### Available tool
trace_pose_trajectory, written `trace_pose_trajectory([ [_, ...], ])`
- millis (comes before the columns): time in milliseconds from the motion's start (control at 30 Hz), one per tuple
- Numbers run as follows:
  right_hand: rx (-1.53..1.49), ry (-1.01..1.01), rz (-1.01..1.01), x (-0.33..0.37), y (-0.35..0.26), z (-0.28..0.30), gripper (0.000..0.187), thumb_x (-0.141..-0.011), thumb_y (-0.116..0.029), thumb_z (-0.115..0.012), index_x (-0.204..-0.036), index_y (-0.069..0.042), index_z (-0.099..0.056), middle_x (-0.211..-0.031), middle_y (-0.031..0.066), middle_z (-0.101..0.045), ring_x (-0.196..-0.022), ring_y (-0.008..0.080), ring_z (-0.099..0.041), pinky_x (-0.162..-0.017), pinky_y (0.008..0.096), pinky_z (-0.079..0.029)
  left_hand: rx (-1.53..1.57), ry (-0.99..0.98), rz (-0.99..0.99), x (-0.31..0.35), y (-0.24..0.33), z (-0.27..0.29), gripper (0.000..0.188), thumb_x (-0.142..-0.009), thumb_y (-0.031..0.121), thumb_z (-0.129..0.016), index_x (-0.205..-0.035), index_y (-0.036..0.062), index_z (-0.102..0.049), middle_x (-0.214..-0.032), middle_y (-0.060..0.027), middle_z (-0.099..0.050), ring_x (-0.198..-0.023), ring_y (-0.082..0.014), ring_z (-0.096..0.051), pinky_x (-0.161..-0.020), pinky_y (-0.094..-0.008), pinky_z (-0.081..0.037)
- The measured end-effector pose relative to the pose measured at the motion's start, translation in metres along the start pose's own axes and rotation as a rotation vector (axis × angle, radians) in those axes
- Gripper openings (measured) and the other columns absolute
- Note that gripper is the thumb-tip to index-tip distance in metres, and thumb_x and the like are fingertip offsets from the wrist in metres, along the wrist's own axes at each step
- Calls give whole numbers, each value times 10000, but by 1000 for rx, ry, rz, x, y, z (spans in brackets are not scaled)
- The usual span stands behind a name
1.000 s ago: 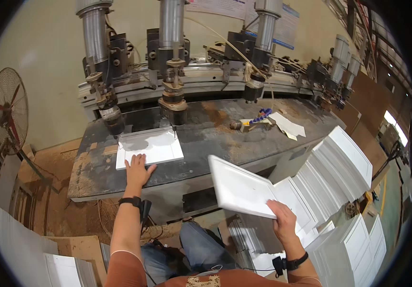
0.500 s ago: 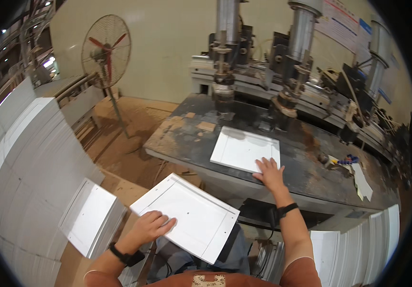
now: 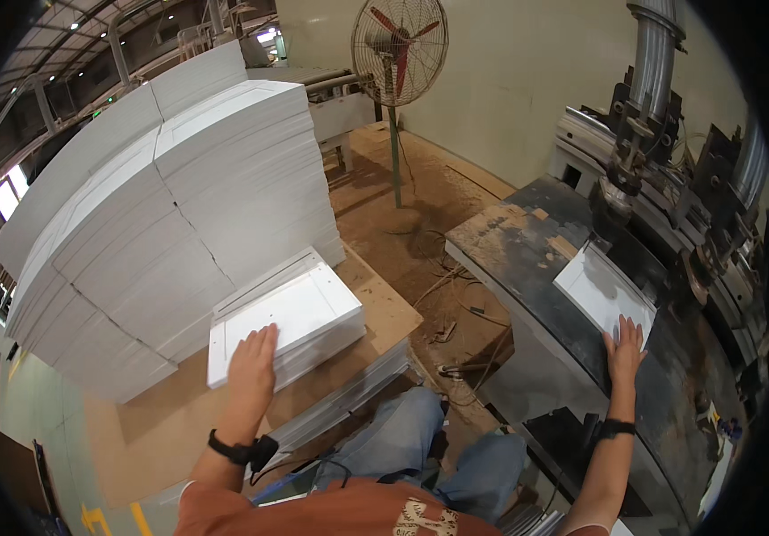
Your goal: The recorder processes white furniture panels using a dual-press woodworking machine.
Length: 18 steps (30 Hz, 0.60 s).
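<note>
A short stack of white panels stands at left on a brown board, and its top panel (image 3: 300, 308) has grooved lines and small holes. My left hand (image 3: 253, 362) lies on the near edge of that panel, fingers stretched out. On the dark machine table (image 3: 518, 259) at right rests another white panel (image 3: 594, 286), beneath the drilling heads. The fingers of my right hand (image 3: 626, 344) are spread over its near edge, flat on the surface. The thumb of my left hand is hidden.
A tall stack of white panels (image 3: 233, 170) rises behind the short one, on the brown board (image 3: 384, 313). A standing fan (image 3: 400, 49) is at the back. Drilling heads (image 3: 621, 179) overhang the machine table. Cables (image 3: 456, 290) lie on the dusty floor between the stacks and the table.
The view has turned left. The panel my left hand held over my lap is now on the short stack. My right hand stays on the panel on the machine table.
</note>
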State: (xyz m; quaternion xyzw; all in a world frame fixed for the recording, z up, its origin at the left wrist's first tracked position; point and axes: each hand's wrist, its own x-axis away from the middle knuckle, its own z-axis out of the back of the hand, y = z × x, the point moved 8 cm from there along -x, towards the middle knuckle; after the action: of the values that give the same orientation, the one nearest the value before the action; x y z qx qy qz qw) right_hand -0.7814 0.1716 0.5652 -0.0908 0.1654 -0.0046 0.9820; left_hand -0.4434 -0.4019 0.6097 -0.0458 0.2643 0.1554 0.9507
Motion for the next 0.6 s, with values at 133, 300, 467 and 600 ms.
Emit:
trace_pose_trajectory([
  [133,-178,168,158,67,-19,33,556,-862,-237,-632,-1372,-116,-446,-1429,135,-407,-1368,359,-281,-1087,553,-210,-55,-157,54,4,-14,-67,622,-717,223,-757,-1249,12,-513,-1254,-181,-542,-1137,-397,-506,-948,-479,-420],
  [300,-84,241,-24,235,62,93,635,-810,-138,-657,-1381,-28,-403,-1421,175,-396,-1353,382,-294,-1096,472,-239,127,-129,84,-4,-40,-82,724,-634,285,-820,-1239,19,-527,-1243,-200,-545,-1175,-416,-482,-996,-490,-390],
  [467,452,-125,-828,468,165,103,970,-699,-446,-764,-1431,-23,-286,-1462,175,-341,-1351,362,-295,-1007,547,-360,215,-23,-52,-36,38,-58,535,-674,169,-790,-1144,22,-581,-1253,-200,-513,-1236,-405,-425,-1021,-503,-359],
  [600,471,-176,-927,513,140,109,803,-714,-234,-694,-1406,-34,-338,-1423,179,-385,-1338,374,-316,-1054,535,-292,764,-69,-505,-79,220,-61,488,-706,167,-762,-1141,36,-585,-1219,-175,-530,-1221,-391,-438,-1030,-502,-348],
])
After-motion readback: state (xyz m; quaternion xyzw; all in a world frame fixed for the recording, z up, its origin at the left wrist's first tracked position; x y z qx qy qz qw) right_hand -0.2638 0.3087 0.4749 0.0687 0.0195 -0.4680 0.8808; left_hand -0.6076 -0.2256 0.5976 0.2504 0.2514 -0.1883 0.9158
